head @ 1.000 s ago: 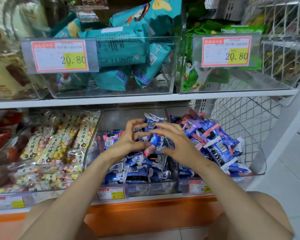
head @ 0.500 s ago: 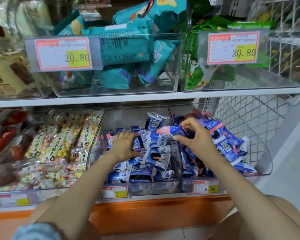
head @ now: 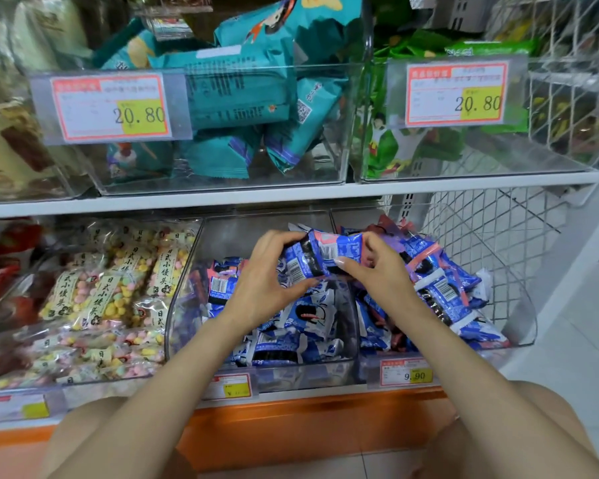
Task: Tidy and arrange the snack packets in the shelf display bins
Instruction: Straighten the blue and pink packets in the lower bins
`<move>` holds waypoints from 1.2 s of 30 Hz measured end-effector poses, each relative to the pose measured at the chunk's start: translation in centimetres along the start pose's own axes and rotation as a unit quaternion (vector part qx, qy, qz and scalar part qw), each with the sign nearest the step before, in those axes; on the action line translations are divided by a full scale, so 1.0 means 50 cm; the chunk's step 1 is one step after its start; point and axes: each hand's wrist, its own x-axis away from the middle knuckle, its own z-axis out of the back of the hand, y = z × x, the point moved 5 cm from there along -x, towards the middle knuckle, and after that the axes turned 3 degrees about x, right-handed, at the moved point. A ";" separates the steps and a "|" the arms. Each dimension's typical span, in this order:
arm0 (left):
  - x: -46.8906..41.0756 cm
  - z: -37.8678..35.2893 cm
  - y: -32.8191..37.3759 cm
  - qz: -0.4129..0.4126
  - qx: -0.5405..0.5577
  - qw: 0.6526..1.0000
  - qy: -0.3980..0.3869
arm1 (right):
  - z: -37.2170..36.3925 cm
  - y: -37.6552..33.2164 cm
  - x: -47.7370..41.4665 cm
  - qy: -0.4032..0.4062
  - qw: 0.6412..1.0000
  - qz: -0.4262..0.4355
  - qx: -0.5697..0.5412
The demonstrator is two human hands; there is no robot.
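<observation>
Both hands closed on one blue packet, held up over the divide between the two lower bins: left hand pinching its near-left end, right hand gripping its right end, thumb on the lower edge. Under the left hand, middle bin, clear plastic, heaped with blue-and-white packets, barcodes showing on several. Under the right, right bin, piled high with blue, purple and pink packets, 9.90 tag on its front. Left of the middle bin, clear bags of pastel candy balls with white label strips. On the upper shelf, clear bin of teal packets behind a 20.80 tag; beside it on the right, green packets behind another 20.80 tag. White wire mesh at far right.
</observation>
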 end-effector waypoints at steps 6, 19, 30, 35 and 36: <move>0.002 -0.006 0.004 0.013 0.058 0.997 0.045 | -0.029 -0.011 0.018 -0.064 0.993 -0.023 -0.093; -0.005 0.010 -0.038 0.056 -0.065 0.996 -0.024 | 0.040 0.017 -0.016 0.038 0.999 -0.021 0.031; 0.036 0.067 -0.182 0.161 -0.373 0.891 -0.200 | 0.124 0.100 -0.054 0.098 0.944 -0.058 0.311; 0.045 0.053 -0.200 0.203 -0.357 0.886 -0.215 | 0.114 0.094 -0.065 0.092 0.923 -0.057 0.370; 0.046 0.052 -0.204 0.216 -0.347 0.887 -0.217 | 0.112 0.096 -0.068 0.084 0.924 -0.056 0.368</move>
